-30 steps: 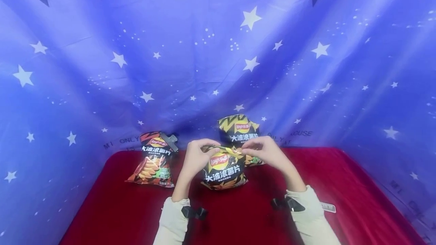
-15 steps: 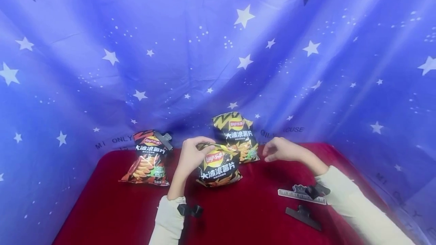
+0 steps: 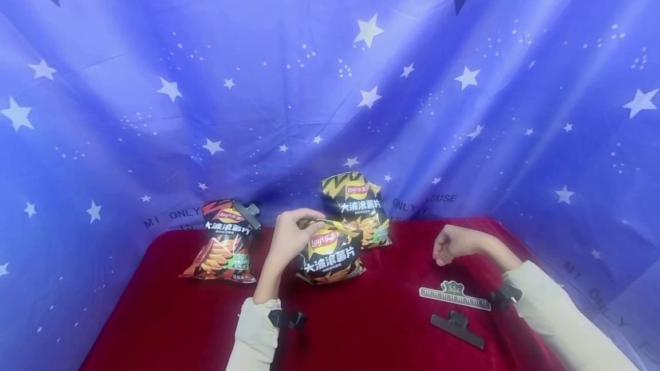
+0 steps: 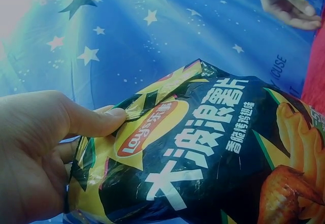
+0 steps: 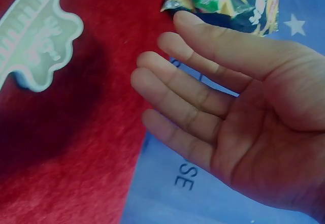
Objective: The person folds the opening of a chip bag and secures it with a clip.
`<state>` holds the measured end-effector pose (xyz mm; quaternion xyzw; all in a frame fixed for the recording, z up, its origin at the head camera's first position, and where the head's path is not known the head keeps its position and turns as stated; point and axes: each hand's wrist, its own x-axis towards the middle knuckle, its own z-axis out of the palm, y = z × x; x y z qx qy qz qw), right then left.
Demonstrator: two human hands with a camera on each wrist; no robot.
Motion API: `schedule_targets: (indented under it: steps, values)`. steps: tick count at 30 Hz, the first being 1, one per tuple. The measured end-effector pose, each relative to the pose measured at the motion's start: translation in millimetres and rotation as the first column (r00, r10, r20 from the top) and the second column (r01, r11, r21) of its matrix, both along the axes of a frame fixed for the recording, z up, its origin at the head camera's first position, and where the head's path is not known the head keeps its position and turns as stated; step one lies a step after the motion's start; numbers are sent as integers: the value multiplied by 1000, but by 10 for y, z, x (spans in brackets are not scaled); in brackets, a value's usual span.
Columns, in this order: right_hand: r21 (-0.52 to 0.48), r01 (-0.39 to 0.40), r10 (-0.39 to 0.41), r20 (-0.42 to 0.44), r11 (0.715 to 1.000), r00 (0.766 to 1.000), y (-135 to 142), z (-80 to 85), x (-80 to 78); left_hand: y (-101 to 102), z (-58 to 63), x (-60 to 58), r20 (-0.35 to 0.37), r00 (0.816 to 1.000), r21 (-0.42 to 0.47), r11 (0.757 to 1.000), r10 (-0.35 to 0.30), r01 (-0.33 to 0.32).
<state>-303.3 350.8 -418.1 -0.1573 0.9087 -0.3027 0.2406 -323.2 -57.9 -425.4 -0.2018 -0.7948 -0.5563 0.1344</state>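
My left hand [image 3: 294,239] pinches the folded top of a black and yellow chip bag [image 3: 332,256] that stands on the table. In the left wrist view the thumb presses the bag's fold [image 4: 144,102] near its corner. My right hand [image 3: 459,243] hangs above the table with relaxed fingers and holds nothing. Just below it lies a white clip with a piano-key pattern [image 3: 454,295], which also appears as a pale clip [image 5: 43,41] in the right wrist view. Nearer to me is a dark grey clip [image 3: 458,329].
Behind the held bag stands another yellow and black chip bag [image 3: 358,208]. To the left is a red and black chip bag [image 3: 224,245] with a grey clip [image 3: 248,214] on its top corner. A starry blue curtain [image 3: 289,102] rises behind the red-covered table [image 3: 356,331].
My right hand has left the bag's top and moved right, then down towards the clips. The left hand stays on the bag. The view has shifted slightly.
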Motion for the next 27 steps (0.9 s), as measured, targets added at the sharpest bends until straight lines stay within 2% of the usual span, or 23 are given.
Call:
schedule_targets:
  steps: [8, 14, 20, 27]
  values:
    - [137, 60, -69, 63, 989, 996, 66, -88, 78, -1, -2, -11, 11, 1000, -8, 1000, 6, -6]
    - [239, 57, -77, 75, 969, 994, 128, -204, 140, -1, -13, -12, 6, 1000, -12, 1000, 6, -6]
    - [245, 74, -88, 43, 967, 995, 130, -309, 186, 1, -11, -13, -4, 1000, -14, 1000, -2, 2]
    - [212, 76, -84, 30, 974, 996, 126, -332, 205, -7, -3, -14, 8, 1000, -6, 1000, -3, 4]
